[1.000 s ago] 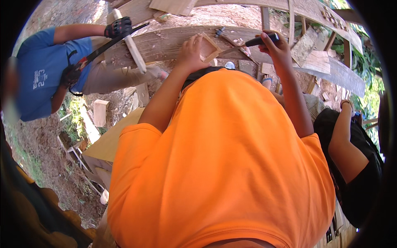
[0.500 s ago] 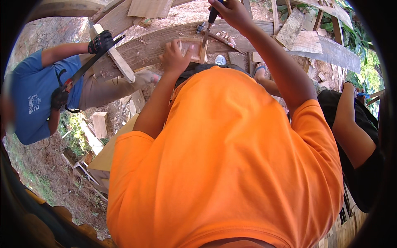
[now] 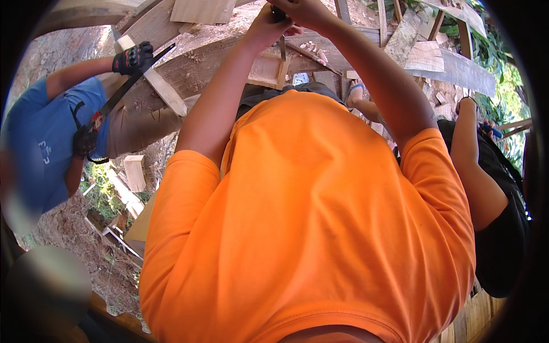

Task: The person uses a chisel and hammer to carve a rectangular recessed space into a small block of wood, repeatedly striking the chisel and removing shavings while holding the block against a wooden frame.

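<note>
A chisel (image 3: 282, 48) with a black handle stands nearly upright, its metal blade pointing down at the far wall of a shallow recess in a wooden piece (image 3: 268, 70). My left hand (image 3: 266, 28) is closed around the handle from the left. My right hand (image 3: 306, 12) is closed at the handle's upper part, against the left hand; some fingers of both are hidden or cut off by the picture's top edge. Just right of the blade lies a hammer's wooden handle (image 3: 313, 59), its head covered by my hands. Wood chips (image 3: 316, 51) lie beside it.
At the left, a co-worker in a blue shirt (image 3: 43, 137) and black gloves holds a long handsaw (image 3: 123, 88) by a plank (image 3: 164, 90). Another person in black (image 3: 492, 228) is close on my right. A curved timber beam (image 3: 194, 71) runs across in front; loose boards (image 3: 426, 56) rest on it.
My left hand has left the recessed wooden piece and moved up to the chisel handle. The right hand has shifted slightly left with the chisel, beside the left hand.
</note>
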Available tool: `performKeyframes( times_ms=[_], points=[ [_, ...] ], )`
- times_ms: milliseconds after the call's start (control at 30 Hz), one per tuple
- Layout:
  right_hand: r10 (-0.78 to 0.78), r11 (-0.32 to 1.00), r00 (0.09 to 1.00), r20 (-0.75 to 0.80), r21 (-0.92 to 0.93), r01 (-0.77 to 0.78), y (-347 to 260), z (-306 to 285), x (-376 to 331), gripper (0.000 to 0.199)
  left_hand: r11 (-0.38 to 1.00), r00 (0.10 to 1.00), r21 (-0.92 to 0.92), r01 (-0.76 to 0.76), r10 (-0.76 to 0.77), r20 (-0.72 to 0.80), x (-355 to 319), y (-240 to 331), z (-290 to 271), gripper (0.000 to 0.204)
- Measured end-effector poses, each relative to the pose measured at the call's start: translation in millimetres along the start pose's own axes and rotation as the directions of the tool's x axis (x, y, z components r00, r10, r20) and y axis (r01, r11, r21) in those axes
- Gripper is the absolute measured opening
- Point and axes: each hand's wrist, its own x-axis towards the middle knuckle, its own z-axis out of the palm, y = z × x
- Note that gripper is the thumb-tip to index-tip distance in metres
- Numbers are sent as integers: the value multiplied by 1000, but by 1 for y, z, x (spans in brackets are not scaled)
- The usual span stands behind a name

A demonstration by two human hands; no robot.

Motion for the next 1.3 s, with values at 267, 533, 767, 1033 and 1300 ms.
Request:
performKeyframes(
  times_ms=[267,533,767,1033,1300],
  points=[
    [62,997,994,-89,-38,-66,-11,-1,2,46,943,967,-303,-136,192,165,25,-25,-5,43],
    [30,994,982,-186,-94,-48,-4,-7,1,48,930,972,-341,-139,193,131,31,-13,10,40],
    [49,999,971,-234,-1,-50,17,-13,-1,52,972,994,-209,-106,98,-50,28,-2,9,29],
    [196,935,940,-281,-236,-265,148,-19,-64,43,973,991,-229,20,-49,-124,14,21,19,20],
    [32,811,946,-323,-545,-213,169,4,-83,29,971,985,-241,5,-46,-164,6,21,23,18]
  ],
)
